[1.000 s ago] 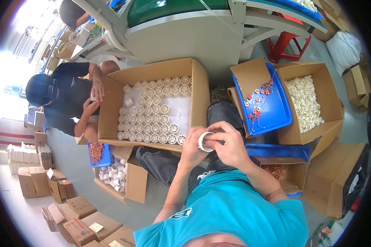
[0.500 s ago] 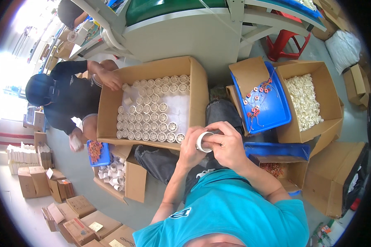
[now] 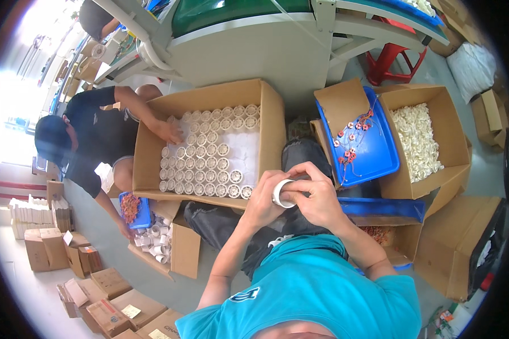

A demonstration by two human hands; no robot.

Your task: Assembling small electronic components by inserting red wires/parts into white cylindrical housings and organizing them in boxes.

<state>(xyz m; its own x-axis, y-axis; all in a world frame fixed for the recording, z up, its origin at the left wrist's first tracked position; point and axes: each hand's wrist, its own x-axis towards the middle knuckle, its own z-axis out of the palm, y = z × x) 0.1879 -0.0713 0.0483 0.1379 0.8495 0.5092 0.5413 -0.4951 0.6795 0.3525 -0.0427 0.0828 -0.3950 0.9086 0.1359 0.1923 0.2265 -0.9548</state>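
A white plastic cylinder [image 3: 283, 194], shaped like a short open cup, is held over my lap with its mouth turned to the right. My left hand [image 3: 262, 202] wraps round its outside. The bent fingers of my right hand [image 3: 316, 198] meet at the mouth and partly reach inside; whatever is at their tips is hidden. Just beyond my hands stands a large cardboard carton [image 3: 272, 121] with rows of white round parts [image 3: 201, 164] standing on a pale sheet.
At right, a blue tray [image 3: 373, 155] carries small red-and-white wired parts [image 3: 350, 135], beside a carton of cream-coloured pieces [image 3: 415, 141]. A co-worker [image 3: 104, 127] sits at left by a box of loose white cylinders [image 3: 155, 243] and a blue tray of reddish parts [image 3: 131, 208].
My hands stay around the cylinder, with slight shifts of the fingers. The co-worker's one hand has moved further into the large carton; the other has dropped toward the box of loose cylinders.
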